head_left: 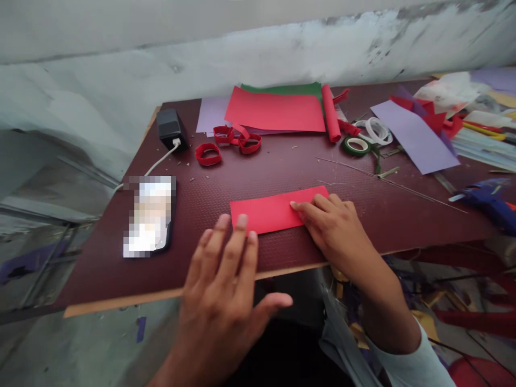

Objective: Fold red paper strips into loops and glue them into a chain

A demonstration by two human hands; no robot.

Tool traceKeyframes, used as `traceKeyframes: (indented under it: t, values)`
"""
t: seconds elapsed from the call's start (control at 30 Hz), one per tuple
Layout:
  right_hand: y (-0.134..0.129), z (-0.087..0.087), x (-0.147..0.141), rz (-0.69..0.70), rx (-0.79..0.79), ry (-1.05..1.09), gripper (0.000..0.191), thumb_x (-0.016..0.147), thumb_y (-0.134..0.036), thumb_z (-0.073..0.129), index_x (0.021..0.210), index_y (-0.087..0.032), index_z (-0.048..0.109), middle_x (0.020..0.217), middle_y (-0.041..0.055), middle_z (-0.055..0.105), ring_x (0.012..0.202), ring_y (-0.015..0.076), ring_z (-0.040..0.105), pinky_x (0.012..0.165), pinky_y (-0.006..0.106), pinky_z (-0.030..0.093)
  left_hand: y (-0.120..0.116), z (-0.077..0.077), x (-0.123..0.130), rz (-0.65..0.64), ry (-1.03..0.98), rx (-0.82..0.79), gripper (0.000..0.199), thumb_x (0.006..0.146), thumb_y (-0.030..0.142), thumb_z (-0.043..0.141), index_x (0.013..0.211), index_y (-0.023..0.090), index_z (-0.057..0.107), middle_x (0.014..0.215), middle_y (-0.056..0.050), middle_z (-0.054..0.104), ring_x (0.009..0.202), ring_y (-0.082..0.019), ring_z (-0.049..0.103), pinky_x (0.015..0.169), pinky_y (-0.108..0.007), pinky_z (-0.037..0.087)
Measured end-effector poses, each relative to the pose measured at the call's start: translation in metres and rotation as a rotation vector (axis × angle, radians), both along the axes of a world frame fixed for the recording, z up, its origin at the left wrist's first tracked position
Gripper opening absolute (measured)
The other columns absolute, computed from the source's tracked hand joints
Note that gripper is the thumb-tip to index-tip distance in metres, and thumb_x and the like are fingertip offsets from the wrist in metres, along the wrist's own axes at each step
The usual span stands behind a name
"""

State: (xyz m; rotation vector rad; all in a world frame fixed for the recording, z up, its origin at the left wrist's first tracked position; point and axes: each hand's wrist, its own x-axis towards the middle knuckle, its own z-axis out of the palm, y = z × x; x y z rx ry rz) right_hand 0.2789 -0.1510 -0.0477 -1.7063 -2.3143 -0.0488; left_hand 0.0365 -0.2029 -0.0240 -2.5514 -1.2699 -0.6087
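A narrow red paper strip point(268, 211) lies near the front edge of the dark maroon table point(201, 193). My right hand point(332, 223) is on its right end, fingers curled and pressed together with the thumb and fingertips on the paper. My left hand point(226, 285) hovers at the table's front edge, fingers spread and holding nothing, its fingertips close to the strip's lower left corner. Behind the strip sit several red paper loops point(208, 154), some joined together.
Left are a phone point(151, 217) and a black power adapter point(171, 129) with a white cable. Red sheets point(278, 111), a rolled red paper point(330, 114), green tape point(356, 145), lilac paper point(417, 137), thin wires and a blue glue gun point(489, 201) lie behind and right.
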Motion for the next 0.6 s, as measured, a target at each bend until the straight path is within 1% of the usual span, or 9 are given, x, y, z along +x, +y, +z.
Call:
traceKeyframes:
  t: [0.07,0.17,0.3,0.37,0.47,0.53,0.6]
  values:
    - [0.0,-0.001,0.0,-0.006,0.0,-0.003,0.033,0.11,-0.025,0.046,0.131,-0.024,0.071,0.098,0.0091,0.068,0.09,0.0264,0.05,0.076,0.037,0.027,0.003,-0.004,0.013,-0.043,0.002,-0.041,0.079,0.106,0.066,0.043,0.14,-0.001,0.064,0.155,-0.024,0.059,0.145,-0.045,0.052,0.118,-0.057,0.044]
    - [0.001,-0.002,0.002,-0.011,-0.001,-0.002,0.032,0.11,-0.026,0.047,0.131,-0.024,0.072,0.098,0.0086,0.068,0.089,0.026,0.05,0.076,0.037,0.027,0.009,-0.016,0.024,-0.004,-0.001,-0.12,0.076,0.109,0.063,0.037,0.14,0.001,0.066,0.148,-0.022,0.065,0.138,-0.041,0.06,0.112,-0.054,0.052]
    - [-0.001,-0.001,-0.002,-0.032,0.019,-0.002,0.031,0.109,-0.025,0.051,0.131,-0.025,0.073,0.099,0.0075,0.068,0.088,0.026,0.051,0.076,0.038,0.028,0.011,-0.03,0.026,0.017,-0.031,-0.114,0.076,0.109,0.063,0.036,0.142,0.001,0.066,0.147,-0.023,0.067,0.136,-0.04,0.062,0.111,-0.055,0.053]
    - [-0.003,0.001,-0.01,-0.065,0.04,0.004,0.029,0.108,-0.025,0.053,0.127,-0.024,0.074,0.099,0.0077,0.069,0.091,0.0271,0.053,0.077,0.039,0.03,0.01,-0.033,0.025,0.017,-0.032,-0.097,0.076,0.108,0.063,0.038,0.142,0.002,0.066,0.148,-0.023,0.066,0.137,-0.041,0.062,0.111,-0.055,0.053]
    - [-0.007,0.005,-0.031,-0.093,0.035,0.044,0.024,0.107,-0.027,0.055,0.119,-0.022,0.076,0.099,0.0076,0.069,0.095,0.0282,0.056,0.08,0.04,0.032,0.009,-0.034,0.025,0.016,-0.034,-0.092,0.076,0.108,0.064,0.038,0.14,0.002,0.068,0.147,-0.023,0.066,0.137,-0.041,0.062,0.112,-0.054,0.053]
    - [-0.009,0.007,-0.044,-0.079,0.01,0.054,0.022,0.107,-0.027,0.057,0.119,-0.022,0.075,0.1,0.0074,0.07,0.095,0.0286,0.057,0.081,0.041,0.032,0.009,-0.035,0.025,0.015,-0.043,-0.09,0.075,0.108,0.063,0.039,0.14,0.002,0.068,0.147,-0.022,0.067,0.137,-0.041,0.062,0.112,-0.055,0.053]
    - [-0.01,0.007,-0.053,-0.062,-0.012,0.049,0.024,0.107,-0.025,0.056,0.123,-0.023,0.074,0.102,0.0075,0.071,0.096,0.029,0.058,0.081,0.041,0.033,0.01,-0.035,0.025,0.015,-0.053,-0.087,0.074,0.109,0.062,0.039,0.141,0.002,0.067,0.148,-0.022,0.066,0.137,-0.041,0.062,0.112,-0.055,0.053]
